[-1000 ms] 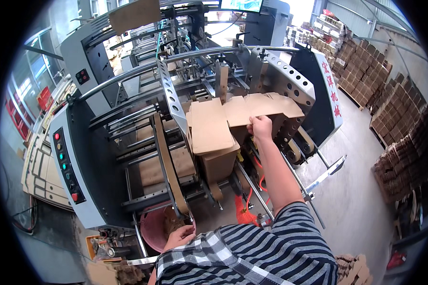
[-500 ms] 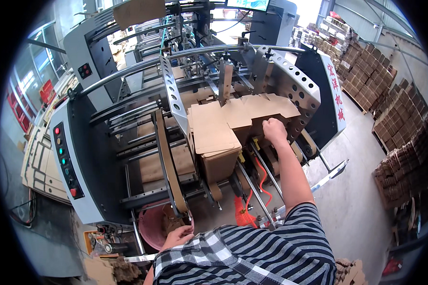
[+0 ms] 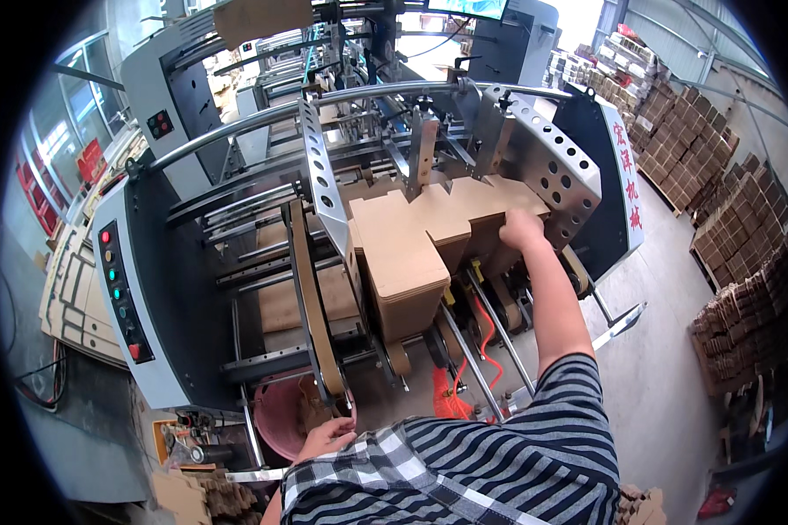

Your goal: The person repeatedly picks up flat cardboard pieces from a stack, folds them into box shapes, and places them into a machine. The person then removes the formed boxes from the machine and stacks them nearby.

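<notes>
- machine (image 3: 179, 289): largest item, near end faces the wearer.
- cardboard stack (image 3: 398, 245): on machine's near end, between its perforated plates (image 3: 559, 164). long axis runs crosswise to machine, left flap points at wearer.
- pink bucket (image 3: 276, 422): under machine's near end, left side.
- right hand (image 3: 523, 229): machine's near end, right side, at stack edge. fingers curled together, can't tell if clamped on a sheet.
- left hand (image 3: 326, 437): just off machine's near end, fingers loosely bent, can't tell if holding anything.

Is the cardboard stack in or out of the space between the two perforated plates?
In: the cardboard stack sits between the perforated plates, with the right hand at its right end.
</notes>
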`<state>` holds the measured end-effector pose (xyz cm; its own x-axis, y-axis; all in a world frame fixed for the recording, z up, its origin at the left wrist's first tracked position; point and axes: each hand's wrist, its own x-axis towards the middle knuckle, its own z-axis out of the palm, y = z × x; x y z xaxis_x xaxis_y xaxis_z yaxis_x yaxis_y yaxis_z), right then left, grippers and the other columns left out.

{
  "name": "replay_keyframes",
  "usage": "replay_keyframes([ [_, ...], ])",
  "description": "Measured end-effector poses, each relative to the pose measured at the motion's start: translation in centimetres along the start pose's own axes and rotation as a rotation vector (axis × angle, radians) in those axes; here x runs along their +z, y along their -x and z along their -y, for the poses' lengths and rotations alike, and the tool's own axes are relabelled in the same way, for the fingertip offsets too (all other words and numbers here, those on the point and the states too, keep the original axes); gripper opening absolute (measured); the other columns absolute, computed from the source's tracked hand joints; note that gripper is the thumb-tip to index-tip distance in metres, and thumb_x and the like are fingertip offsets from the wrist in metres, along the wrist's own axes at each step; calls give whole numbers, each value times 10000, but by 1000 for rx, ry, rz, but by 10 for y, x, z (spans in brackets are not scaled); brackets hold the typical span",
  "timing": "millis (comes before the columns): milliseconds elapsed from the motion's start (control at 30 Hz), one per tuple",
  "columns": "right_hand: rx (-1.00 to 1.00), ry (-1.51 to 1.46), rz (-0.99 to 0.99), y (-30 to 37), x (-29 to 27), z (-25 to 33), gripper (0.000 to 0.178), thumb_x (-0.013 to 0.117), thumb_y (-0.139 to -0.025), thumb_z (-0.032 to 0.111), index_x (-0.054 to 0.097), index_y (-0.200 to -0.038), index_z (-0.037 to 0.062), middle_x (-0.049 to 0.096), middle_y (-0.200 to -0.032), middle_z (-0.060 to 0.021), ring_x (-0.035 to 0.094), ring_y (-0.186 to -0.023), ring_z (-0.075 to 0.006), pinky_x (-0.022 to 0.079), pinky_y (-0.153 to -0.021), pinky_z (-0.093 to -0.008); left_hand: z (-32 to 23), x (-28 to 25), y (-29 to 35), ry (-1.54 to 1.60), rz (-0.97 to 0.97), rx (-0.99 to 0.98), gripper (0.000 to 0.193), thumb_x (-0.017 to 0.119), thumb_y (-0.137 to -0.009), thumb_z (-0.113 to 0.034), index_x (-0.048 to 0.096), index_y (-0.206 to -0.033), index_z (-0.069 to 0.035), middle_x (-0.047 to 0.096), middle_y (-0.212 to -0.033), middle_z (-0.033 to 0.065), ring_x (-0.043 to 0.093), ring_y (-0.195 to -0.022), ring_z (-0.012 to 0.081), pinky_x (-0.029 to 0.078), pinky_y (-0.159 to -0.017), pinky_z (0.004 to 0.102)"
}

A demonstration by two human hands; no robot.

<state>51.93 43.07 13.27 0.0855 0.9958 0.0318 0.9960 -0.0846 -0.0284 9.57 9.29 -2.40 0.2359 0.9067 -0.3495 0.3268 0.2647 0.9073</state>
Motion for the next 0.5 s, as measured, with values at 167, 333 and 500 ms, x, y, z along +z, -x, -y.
replay_keyframes([
  [167,-53,-39,29,4,0,-5,251,561,-698,121,682,-903,39,662,-942,-178,627,-936,-325,499,-814,-412,9,1,-5,-38,1,69,415,678,-820,-221,568,-1166,-21,640,-1063,129,643,-960,198,497,-832,293],
  [333,-323,-236,-20,0,20,-3,188,565,-755,170,664,-842,35,654,-883,-177,618,-877,-343,492,-779,-416,8,1,-8,-24,12,52,412,677,-822,-222,569,-1165,-21,640,-1065,122,641,-959,190,495,-837,293],
  [500,-256,-286,-206,-5,33,13,198,573,-796,216,650,-809,33,649,-844,-169,609,-873,-351,492,-758,-430,9,0,-11,-45,29,74,413,677,-825,-210,566,-1169,-12,643,-1056,121,636,-964,183,490,-847,288],
])
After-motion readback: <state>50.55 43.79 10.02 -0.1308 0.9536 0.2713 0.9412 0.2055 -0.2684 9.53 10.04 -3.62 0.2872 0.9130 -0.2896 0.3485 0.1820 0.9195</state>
